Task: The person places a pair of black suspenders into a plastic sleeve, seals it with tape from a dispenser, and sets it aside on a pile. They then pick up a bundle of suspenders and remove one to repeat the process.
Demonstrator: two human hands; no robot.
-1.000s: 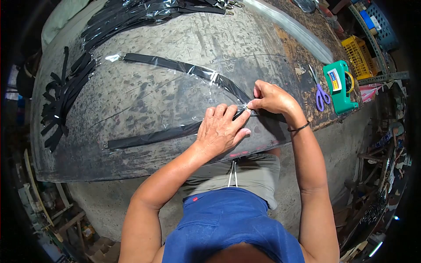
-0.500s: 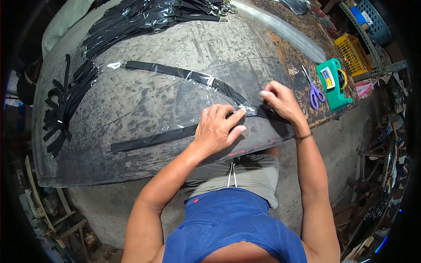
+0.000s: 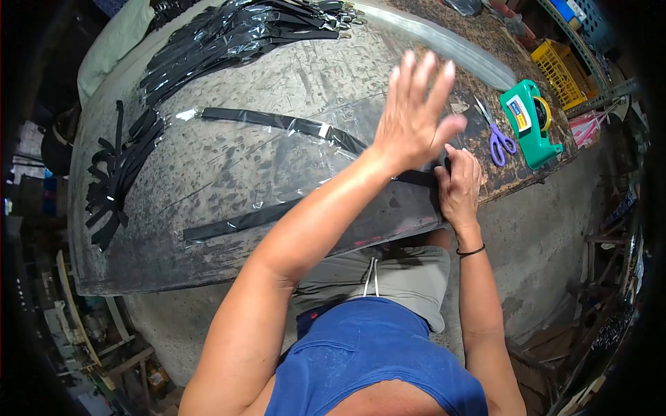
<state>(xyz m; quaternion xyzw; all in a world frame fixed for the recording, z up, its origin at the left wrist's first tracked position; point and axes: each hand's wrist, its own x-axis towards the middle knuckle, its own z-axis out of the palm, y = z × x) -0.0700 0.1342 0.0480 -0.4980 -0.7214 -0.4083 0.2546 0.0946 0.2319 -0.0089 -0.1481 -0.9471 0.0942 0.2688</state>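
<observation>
A long black strap [image 3: 270,123] in clear plastic lies bent across the table, its upper run curving down to the right. Its lower run [image 3: 243,220] passes beneath my left forearm. My left hand [image 3: 415,111] is raised over the strap's right-hand bend, fingers spread and nothing in them; it hides part of the strap. By the table's front right edge, my right hand [image 3: 460,186] has its fingers curled at the strap's right end [image 3: 418,178]. Purple-handled scissors [image 3: 501,144] and a green tape dispenser [image 3: 531,128] rest to the right of that hand.
Plastic-wrapped black straps with metal clips [image 3: 243,35] are heaped at the back. Another bundle of black straps [image 3: 121,173] lies at the left. Clear plastic sleeves [image 3: 451,48] stretch along the back right. A yellow crate [image 3: 557,73] stands beyond the table [image 3: 187,156].
My left hand has lifted off the strap and moved up and right, its fingers spreading. My right hand has come down to the strap's end near the table edge. The view has shifted slightly.
</observation>
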